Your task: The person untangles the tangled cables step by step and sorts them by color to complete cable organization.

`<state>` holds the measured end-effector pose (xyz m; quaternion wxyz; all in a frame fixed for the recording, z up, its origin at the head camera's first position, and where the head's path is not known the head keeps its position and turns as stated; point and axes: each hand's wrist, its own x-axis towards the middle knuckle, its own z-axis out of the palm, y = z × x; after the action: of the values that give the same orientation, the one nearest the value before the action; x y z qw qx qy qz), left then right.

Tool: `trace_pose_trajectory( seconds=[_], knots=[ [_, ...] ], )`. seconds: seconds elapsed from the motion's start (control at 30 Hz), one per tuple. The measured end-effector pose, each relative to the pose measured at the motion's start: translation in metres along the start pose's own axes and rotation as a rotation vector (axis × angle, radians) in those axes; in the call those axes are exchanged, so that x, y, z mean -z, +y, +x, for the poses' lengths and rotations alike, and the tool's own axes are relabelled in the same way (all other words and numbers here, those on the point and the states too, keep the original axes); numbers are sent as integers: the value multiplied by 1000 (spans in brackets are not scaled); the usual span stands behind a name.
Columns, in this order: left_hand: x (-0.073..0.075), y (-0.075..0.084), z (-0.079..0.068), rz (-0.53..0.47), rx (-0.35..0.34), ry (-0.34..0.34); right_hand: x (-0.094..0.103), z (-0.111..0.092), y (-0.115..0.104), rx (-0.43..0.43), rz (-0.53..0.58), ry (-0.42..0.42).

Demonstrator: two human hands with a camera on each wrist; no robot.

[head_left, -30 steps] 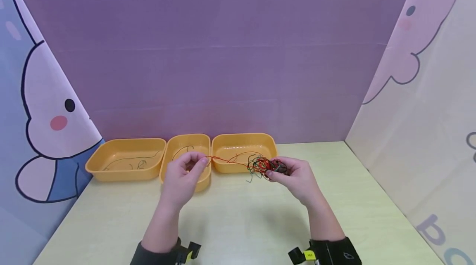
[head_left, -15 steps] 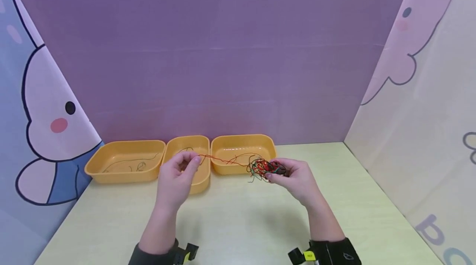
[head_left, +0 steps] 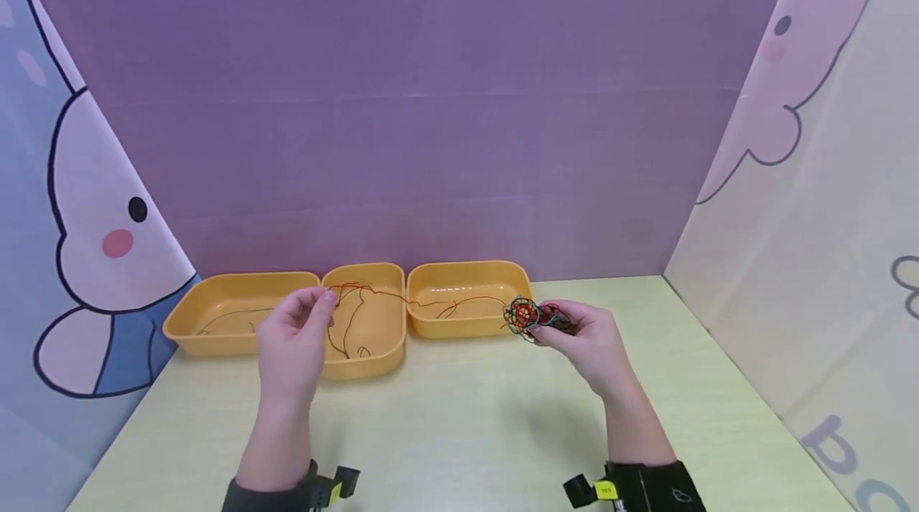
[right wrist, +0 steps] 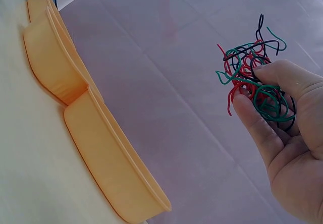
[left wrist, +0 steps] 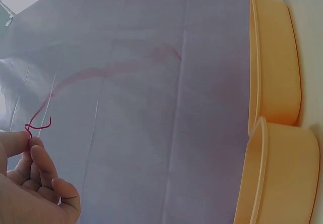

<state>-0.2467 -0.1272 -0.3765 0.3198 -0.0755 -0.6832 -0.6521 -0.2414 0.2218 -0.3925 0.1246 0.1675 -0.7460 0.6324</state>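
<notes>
Between thumb and fingertips my left hand (head_left: 290,340) pinches one end of a thin red wire (head_left: 388,293). In the head view this wire stretches rightward over the middle tray; in the left wrist view its far part is blurred, with a short bent tip (left wrist: 43,127) by the fingers. A tangled bundle of red, green and black wires (head_left: 527,317) is held in my right hand (head_left: 596,344), off the table. Several loose ends stick out of the bundle (right wrist: 257,80) in the right wrist view. No taut wire joins it to the left hand there.
Three yellow trays stand along the back of the pale table (head_left: 459,432). Thin wires lie in the left tray (head_left: 215,344), dark wires in the middle tray (head_left: 366,370), and a reddish wire in the right tray (head_left: 467,328). A purple backdrop (head_left: 431,113) rises behind.
My left hand has moved left with the red wire, which no longer visibly runs into the bundle. The right hand has shifted slightly right with the bundle, uncovering more of the middle tray.
</notes>
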Motion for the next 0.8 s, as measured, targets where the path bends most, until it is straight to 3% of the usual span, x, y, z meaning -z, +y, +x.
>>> trace_pose_trajectory(
  seconds=[0.3,0.8],
  knots=[
    [0,-3,1,6,12,-4,-1,0,-2,12,3,-2],
    [-3,-5,1,37,97,-15,0,0,-1,0,5,3]
  ],
)
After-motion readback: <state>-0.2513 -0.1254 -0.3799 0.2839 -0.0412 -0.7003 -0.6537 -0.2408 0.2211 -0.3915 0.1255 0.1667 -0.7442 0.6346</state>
